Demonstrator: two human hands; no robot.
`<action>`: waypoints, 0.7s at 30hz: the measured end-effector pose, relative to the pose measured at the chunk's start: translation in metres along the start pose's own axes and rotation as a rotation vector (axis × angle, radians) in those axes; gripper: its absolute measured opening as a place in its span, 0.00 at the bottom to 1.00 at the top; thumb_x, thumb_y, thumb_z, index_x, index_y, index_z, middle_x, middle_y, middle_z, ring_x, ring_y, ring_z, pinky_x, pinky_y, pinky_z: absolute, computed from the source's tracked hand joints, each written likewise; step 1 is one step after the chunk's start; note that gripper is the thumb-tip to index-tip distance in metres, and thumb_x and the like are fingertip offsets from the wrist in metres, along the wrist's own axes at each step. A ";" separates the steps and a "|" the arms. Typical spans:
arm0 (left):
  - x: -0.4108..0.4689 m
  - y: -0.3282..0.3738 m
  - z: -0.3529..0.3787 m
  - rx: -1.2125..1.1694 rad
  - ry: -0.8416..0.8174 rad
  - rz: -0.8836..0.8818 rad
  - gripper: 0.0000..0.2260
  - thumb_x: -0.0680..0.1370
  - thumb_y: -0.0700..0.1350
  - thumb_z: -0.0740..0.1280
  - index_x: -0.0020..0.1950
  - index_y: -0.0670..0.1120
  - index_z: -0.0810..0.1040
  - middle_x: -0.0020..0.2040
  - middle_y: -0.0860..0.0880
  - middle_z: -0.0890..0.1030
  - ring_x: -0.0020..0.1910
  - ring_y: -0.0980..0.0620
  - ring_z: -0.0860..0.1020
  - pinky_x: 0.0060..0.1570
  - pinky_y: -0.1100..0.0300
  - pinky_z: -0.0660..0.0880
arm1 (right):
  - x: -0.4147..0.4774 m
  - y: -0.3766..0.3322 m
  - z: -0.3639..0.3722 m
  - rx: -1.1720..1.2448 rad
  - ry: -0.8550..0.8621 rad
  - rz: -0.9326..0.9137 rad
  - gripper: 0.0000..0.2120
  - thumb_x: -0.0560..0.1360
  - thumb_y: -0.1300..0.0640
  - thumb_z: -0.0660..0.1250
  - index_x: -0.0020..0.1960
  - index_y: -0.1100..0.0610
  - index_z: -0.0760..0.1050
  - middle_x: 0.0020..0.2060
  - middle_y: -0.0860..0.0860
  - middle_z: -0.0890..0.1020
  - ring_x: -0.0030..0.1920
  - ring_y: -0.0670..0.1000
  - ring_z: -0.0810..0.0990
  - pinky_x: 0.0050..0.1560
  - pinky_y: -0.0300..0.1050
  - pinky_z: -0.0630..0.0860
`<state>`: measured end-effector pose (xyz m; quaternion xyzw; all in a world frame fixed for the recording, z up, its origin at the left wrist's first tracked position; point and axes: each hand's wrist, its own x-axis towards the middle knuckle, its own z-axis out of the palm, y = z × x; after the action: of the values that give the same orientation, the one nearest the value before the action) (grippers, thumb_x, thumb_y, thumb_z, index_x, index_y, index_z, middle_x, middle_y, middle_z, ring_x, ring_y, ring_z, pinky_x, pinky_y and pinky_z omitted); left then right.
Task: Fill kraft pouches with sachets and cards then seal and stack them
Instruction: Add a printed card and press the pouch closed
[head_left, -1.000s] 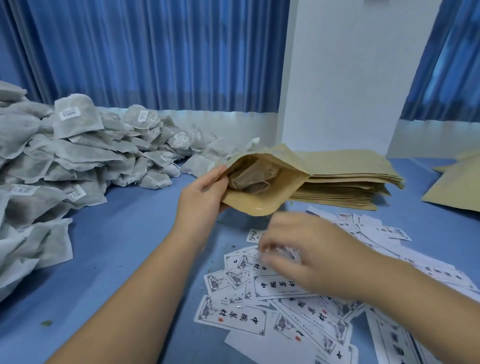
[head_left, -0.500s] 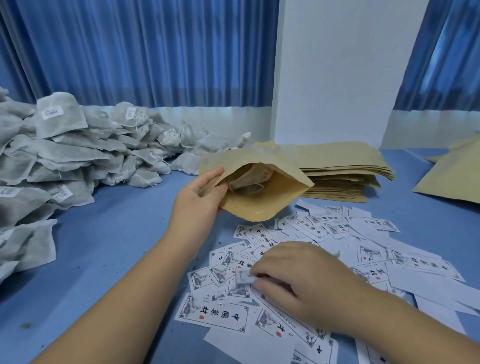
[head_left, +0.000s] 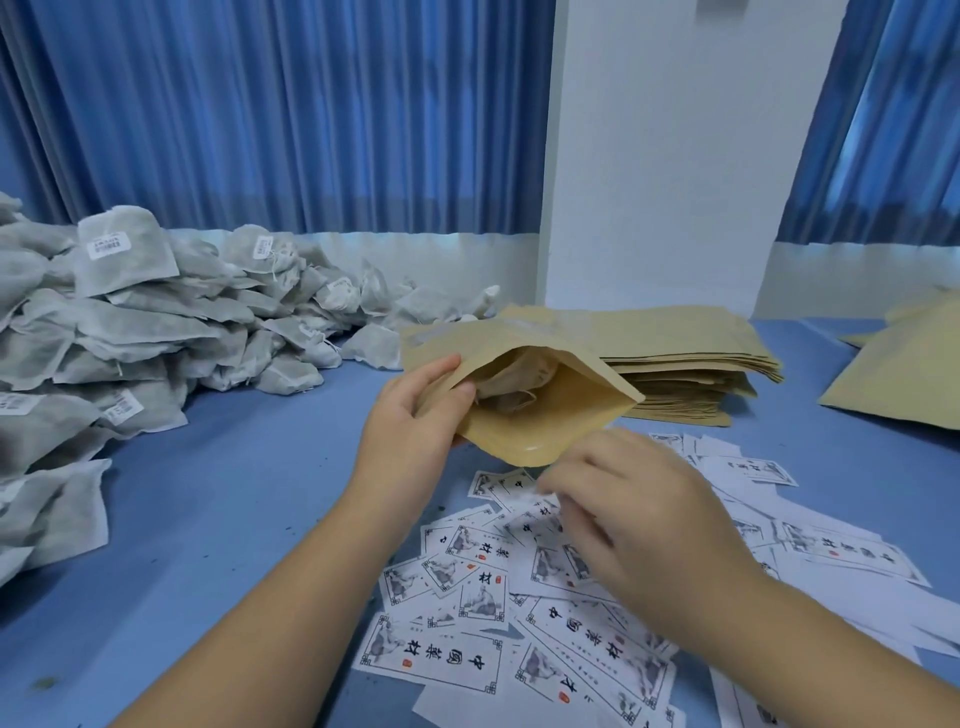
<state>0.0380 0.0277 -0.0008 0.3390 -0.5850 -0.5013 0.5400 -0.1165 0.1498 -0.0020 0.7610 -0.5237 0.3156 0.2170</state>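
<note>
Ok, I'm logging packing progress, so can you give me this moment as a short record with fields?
pouch: kraft pouch open, mouth toward camera, sachet inside
left hand: grips pouch rim
right hand: above cards, blurred, grip unclear
supplies: sachet pile at left, pouch stack behind
card in pouch: none visible

Cards (head_left: 431, 660) on tabletop: big black chars, prob. 中国茶材, plus a red seal. Sachet labels (head_left: 108, 244): print too small to read.
</note>
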 end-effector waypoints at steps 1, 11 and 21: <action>0.000 0.000 0.001 -0.003 -0.003 0.007 0.13 0.77 0.45 0.68 0.61 0.56 0.79 0.63 0.49 0.76 0.55 0.53 0.80 0.43 0.64 0.79 | 0.006 0.000 -0.002 -0.018 0.049 -0.001 0.08 0.68 0.67 0.68 0.44 0.58 0.81 0.38 0.51 0.79 0.38 0.54 0.77 0.34 0.51 0.75; 0.003 0.002 0.003 -0.012 0.038 0.014 0.12 0.76 0.46 0.68 0.56 0.61 0.80 0.62 0.47 0.77 0.58 0.51 0.78 0.55 0.50 0.79 | 0.063 -0.001 0.012 -0.390 -0.022 -0.043 0.14 0.53 0.68 0.75 0.36 0.57 0.77 0.30 0.52 0.75 0.28 0.55 0.73 0.28 0.40 0.55; 0.002 0.003 0.010 0.017 0.047 0.059 0.09 0.74 0.49 0.68 0.52 0.62 0.79 0.59 0.54 0.73 0.60 0.53 0.77 0.61 0.50 0.75 | 0.082 0.000 0.031 -0.410 -0.400 0.117 0.08 0.75 0.57 0.63 0.52 0.50 0.76 0.48 0.49 0.76 0.47 0.53 0.75 0.33 0.43 0.59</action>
<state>0.0284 0.0287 0.0031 0.3379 -0.5860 -0.4722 0.5652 -0.0878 0.0749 0.0343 0.7168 -0.6520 0.0587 0.2401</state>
